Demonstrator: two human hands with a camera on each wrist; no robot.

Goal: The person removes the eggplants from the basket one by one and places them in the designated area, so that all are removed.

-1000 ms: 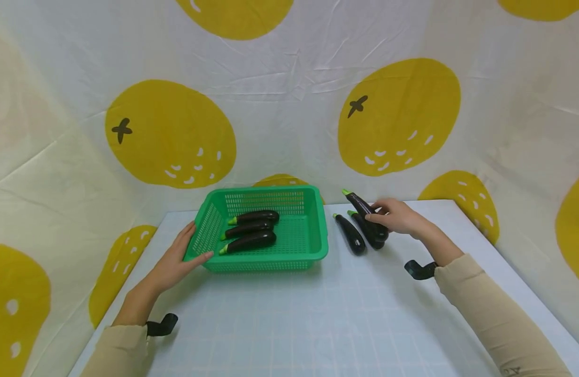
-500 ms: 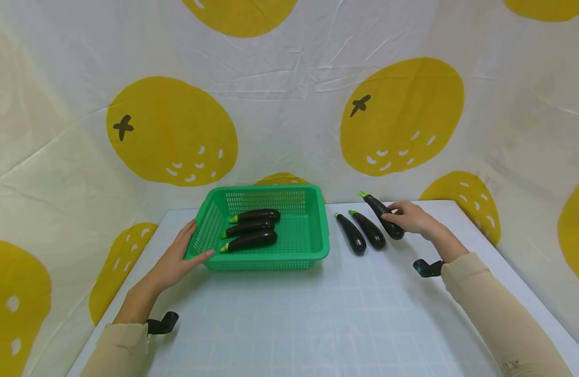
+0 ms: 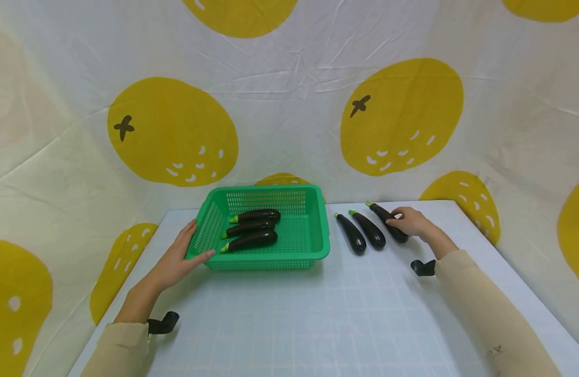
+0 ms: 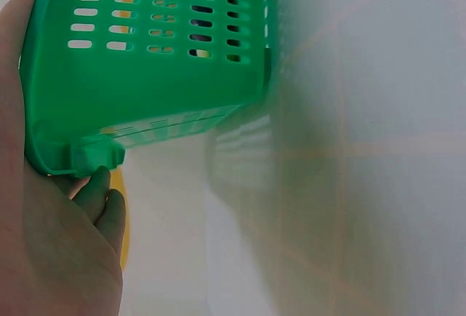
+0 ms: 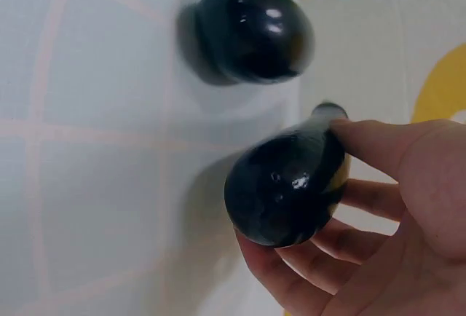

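Note:
My right hand holds a dark, glossy eggplant by its thick end, green stem facing away, low over the back right of the table. In the right wrist view, the thumb lies on one side of this eggplant and the fingers are curled on the other. Beside it lie two more eggplants, one in the middle and one at the left. My left hand grips the left end of a green plastic basket, thumb along the front rim and fingertips hooked under the corner lip in the left wrist view.
Inside the basket, three eggplants lie side by side at the left, stems pointing left. A pale checked cloth covers the table. Right behind the table's back edge hangs a white curtain printed with yellow fruit.
My right hand has carried the eggplant rightward off the middle one and lowered it to the right of the other two. The left hand and basket have stayed in place.

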